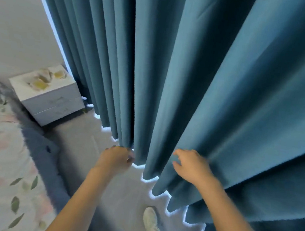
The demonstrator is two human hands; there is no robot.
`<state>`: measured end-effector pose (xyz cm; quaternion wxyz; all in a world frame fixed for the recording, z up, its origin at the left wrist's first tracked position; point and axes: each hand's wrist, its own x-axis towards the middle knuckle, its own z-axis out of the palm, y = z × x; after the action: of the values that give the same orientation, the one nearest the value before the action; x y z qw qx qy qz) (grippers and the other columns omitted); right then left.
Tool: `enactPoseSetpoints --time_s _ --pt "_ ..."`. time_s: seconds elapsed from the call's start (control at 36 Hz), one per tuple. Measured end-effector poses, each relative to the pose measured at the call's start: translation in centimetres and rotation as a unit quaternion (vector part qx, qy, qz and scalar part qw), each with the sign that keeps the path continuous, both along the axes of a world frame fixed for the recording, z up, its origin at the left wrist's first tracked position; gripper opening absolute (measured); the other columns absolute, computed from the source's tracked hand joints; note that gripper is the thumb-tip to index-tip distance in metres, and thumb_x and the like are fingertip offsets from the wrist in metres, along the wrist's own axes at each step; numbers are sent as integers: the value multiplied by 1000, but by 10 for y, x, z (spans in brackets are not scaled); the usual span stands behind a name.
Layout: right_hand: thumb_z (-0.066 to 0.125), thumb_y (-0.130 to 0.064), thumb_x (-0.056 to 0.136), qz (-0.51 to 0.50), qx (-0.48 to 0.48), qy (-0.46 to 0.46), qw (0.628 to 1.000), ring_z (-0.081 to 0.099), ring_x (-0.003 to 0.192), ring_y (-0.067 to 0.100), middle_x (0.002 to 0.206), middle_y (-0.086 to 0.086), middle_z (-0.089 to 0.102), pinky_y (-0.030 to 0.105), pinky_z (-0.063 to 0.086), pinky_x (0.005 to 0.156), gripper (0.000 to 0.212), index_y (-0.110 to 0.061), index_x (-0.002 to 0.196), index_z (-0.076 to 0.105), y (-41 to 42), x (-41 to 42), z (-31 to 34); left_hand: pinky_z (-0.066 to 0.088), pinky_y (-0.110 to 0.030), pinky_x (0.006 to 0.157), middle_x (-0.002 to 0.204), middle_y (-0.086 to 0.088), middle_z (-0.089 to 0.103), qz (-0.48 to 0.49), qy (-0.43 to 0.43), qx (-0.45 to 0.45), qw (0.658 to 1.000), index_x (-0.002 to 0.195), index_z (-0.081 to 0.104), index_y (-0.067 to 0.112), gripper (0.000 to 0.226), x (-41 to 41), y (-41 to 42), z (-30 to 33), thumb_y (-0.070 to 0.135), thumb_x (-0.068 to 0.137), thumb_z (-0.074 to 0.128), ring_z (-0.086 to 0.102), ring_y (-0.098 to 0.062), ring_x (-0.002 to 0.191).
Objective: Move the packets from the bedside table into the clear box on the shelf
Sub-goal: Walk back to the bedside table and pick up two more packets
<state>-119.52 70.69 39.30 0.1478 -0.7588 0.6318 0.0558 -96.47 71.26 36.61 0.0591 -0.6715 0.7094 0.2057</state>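
The clear box and its shelf were out of view, and heavy teal pleated curtains (190,72) filled most of the frame, hiding whatever lay behind them apart from bright light leaking under the hem. The pale, yellow-tinted packets (44,79) lay in a blurred heap on the white two-drawer bedside bench (54,104) at the left, against the grey wall; their number and print could not be made out. The left hand (116,159) had its fingers curled near a curtain fold, but whether that grip pinched the cloth could not be told. The right hand (191,165) lay against another fold with fingers spread apart, holding nothing. A floral bedspread (0,155) was cut off at the left edge, and a white shoe (151,223) stood on the grey floor (86,155).
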Motion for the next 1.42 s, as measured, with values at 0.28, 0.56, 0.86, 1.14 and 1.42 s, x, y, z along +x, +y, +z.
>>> enactPoseSetpoints --time_s 0.28,0.56,0.86,1.14,1.42 --pt "45 -28 93 161 2 -14 987 51 116 23 118 -2 60 32 46 85 34 -22 126 50 -187 112 -14 42 -35 94 129 1 59 141 -64 -11 988 135 45 25 40 90 -109 0 37 98 39 51 -23 121" --pt "45 -30 94 304 -8 -32 952 52 112 23 117 -2 60 30 45 82 32 -23 125 51 -311 261 -4 44 -39 93 125 -1 62 266 -93 -22 959 133 48 24 38 201 -164 13 38 99 39 54 -26 117" --pt "43 -27 95 372 20 -2 928 42 123 24 132 0 51 37 45 89 39 -22 133 46 -416 431 -34 43 -36 92 127 -4 60 331 -76 -45 939 127 52 23 35 360 -259 -4 35 97 41 54 -28 117" --pt "43 -26 94 365 14 1 931 49 117 23 127 0 56 33 46 85 36 -21 129 50 -523 591 -25 43 -35 93 126 -5 62 363 -41 -57 929 127 54 24 35 521 -358 -6 35 95 43 55 -29 117" --pt "47 -25 91 366 82 14 927 53 112 24 123 2 58 35 49 82 42 -20 133 44 -626 732 -63 42 -36 94 124 -5 63 388 -27 -20 921 126 56 23 35 641 -434 -39 33 95 42 53 -28 118"
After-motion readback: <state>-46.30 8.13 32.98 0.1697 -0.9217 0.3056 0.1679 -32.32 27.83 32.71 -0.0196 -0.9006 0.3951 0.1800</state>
